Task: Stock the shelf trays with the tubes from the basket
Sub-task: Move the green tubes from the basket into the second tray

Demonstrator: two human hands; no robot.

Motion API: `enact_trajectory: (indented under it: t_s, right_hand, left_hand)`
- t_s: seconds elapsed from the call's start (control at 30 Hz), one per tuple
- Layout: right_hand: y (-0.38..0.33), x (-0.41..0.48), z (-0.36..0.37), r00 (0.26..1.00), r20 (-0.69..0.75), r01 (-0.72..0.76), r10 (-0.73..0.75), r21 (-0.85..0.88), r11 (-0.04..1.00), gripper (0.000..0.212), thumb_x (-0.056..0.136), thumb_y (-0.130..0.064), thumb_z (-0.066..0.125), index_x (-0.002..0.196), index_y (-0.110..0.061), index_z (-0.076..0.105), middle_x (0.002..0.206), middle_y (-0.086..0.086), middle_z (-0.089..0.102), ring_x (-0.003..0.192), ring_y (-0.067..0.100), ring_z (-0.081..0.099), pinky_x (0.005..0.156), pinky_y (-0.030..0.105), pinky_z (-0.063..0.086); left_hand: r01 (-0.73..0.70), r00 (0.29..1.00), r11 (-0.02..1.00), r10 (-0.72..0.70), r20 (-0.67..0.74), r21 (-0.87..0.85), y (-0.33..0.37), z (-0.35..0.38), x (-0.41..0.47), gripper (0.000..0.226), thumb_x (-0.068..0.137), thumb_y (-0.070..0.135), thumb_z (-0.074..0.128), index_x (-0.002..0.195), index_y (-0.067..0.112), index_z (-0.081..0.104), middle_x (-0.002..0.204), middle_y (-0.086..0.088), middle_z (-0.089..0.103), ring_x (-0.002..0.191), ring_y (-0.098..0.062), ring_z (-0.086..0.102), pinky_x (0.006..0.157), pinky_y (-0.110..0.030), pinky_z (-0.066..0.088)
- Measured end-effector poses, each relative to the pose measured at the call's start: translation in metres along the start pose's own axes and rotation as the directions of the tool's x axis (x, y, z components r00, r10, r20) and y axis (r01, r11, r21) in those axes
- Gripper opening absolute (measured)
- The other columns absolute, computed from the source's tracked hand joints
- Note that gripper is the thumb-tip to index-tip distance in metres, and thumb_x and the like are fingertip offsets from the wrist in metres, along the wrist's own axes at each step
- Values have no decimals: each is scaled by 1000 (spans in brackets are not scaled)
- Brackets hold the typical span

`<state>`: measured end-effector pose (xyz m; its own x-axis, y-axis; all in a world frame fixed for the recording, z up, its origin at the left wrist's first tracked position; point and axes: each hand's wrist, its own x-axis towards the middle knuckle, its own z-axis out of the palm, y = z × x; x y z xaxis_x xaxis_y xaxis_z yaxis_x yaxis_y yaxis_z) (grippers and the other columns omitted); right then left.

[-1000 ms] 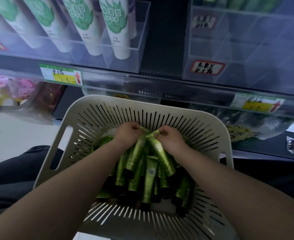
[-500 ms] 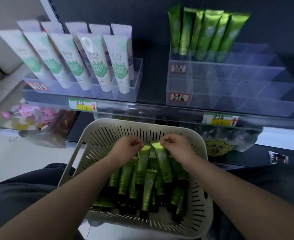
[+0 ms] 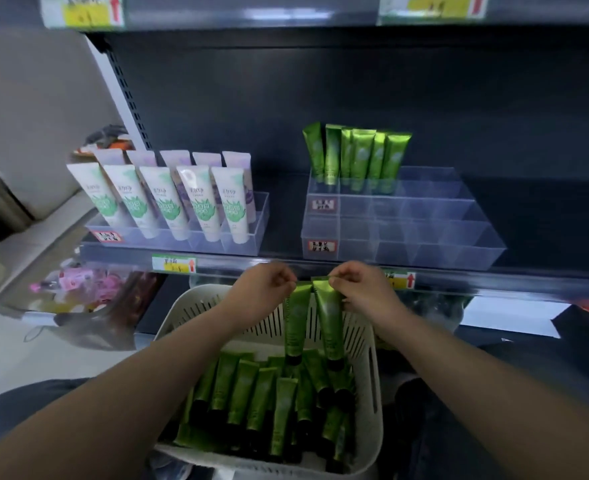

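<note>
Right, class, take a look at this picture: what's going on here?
A person is stocking a shop shelf. The left hand pinches one slim green plastic tube by its crimped end, the right hand a second green tube, both hanging cap-down over the white slotted plastic basket of loose tubes. Ahead, the clear tiered plastic tray has standing green tubes in its back row.

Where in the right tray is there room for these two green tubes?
In the right tray the front rows are bare, as is the back row's right end beside the standing tubes. The back left is crowded; the left tray is packed with white tubes.
</note>
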<state>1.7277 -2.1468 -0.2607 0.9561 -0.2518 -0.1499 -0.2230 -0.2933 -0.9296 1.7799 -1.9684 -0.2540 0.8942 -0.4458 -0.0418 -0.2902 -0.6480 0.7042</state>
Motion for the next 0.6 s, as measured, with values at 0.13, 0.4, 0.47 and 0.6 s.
enact_trajectory:
  t_s: [0.13,0.4,0.47,0.6]
  right_hand:
    - [-19,-6,-19,1000,-28,13,-11,80,997,14,90,-11,59,80,-20,63,87,2,65,85,17,63,79,39,58]
    - [-48,-8,-62,994,-72,94,-85,135,986,17,92,-11,57,78,-19,61,85,1,63,84,18,61,67,31,55]
    - [-54,-7,-74,991,-84,113,-101,155,981,17,92,-10,57,78,-19,61,87,3,63,86,20,61,70,34,56]
    - [-65,-1,-100,987,-120,131,-110,188,973,19,92,-9,57,75,-18,59,87,1,62,84,17,58,70,34,55]
  left_hand:
    - [-73,997,997,74,-36,10,31,-11,3,7,92,17,56,89,18,62,79,3,64,77,-14,64,71,-25,54]
    - [-172,982,982,177,-71,73,89,-29,20,9,92,13,54,88,18,60,86,-1,67,81,-16,63,70,-21,49]
    - [-200,974,974,209,-84,108,103,-32,28,9,92,13,55,88,18,61,87,-2,67,78,-15,62,59,-9,42]
    - [-260,955,953,277,-104,158,134,-35,44,7,92,13,55,92,14,62,88,-4,66,82,-17,61,61,-13,42]
